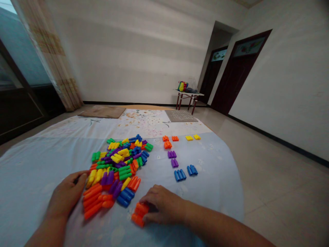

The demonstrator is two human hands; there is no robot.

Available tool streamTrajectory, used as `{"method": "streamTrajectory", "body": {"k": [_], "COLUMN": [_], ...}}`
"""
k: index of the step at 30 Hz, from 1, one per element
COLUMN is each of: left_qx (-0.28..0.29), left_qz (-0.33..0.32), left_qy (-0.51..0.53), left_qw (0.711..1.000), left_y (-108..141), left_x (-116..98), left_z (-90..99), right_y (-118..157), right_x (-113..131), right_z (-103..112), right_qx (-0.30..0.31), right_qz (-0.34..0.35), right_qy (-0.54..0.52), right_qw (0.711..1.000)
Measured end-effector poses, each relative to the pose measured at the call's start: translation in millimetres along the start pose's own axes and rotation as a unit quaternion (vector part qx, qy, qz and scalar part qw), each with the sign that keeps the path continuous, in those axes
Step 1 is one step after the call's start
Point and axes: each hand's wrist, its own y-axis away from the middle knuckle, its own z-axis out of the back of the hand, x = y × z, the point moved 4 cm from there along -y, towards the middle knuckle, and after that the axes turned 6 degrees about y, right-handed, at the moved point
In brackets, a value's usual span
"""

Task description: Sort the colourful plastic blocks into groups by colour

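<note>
Your right hand [164,206] pinches a glossy orange block [140,213] of joined rounded tubes, partly covered by your fingers, just right of the heaped plastic pile [125,172]'s near end. Your left hand [67,193] curls at the pile's left edge, fingertips obscured; whether they grip anything can't be told. Pale-blue floral cloth [216,175] lies beneath the pile.

Heap of pieces [120,158] on table [221,192]; left hand [65,193] at its left edge. Right hand [164,204] on one block [140,214], right of heap's near end. Loose groups [180,175] farther right. Side table [197,94] behind, bag [182,86] on it.
</note>
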Motion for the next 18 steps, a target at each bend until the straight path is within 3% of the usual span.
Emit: {"method": "streamTrajectory", "body": {"k": [3,6,8,11,18], "left_qx": [-0.007,-0.008,-0.008,-0.013,-0.022], "left_qz": [-0.008,-0.015,-0.014,-0.01,-0.016], "left_qy": [0.002,0.01,0.013,0.015,0.021], "left_qw": [1.0,1.0,1.0,1.0,0.999], "left_y": [0.4,2.0,3.3,5.0,4.2], "left_x": [0.7,-0.2,-1.4,-3.2,0.6], "left_z": [0.2,-0.1,-0.3,-0.1,-0.7], "right_y": [2.5,9.1,12.5,12.5,11.9], "right_x": [-0.3,-9.9,-15.6,-17.7,-23.8], "right_z": [4.5,17.5,22.7,21.0,34.2], "right_qx": [-0.036,-0.143,-0.177,-0.129,-0.068], "right_qz": [0.025,-0.027,-0.06,-0.037,-0.004], "right_qy": [-0.008,0.029,0.078,0.095,-0.015], "right_qw": [0.999,0.989,0.979,0.986,0.998]}}
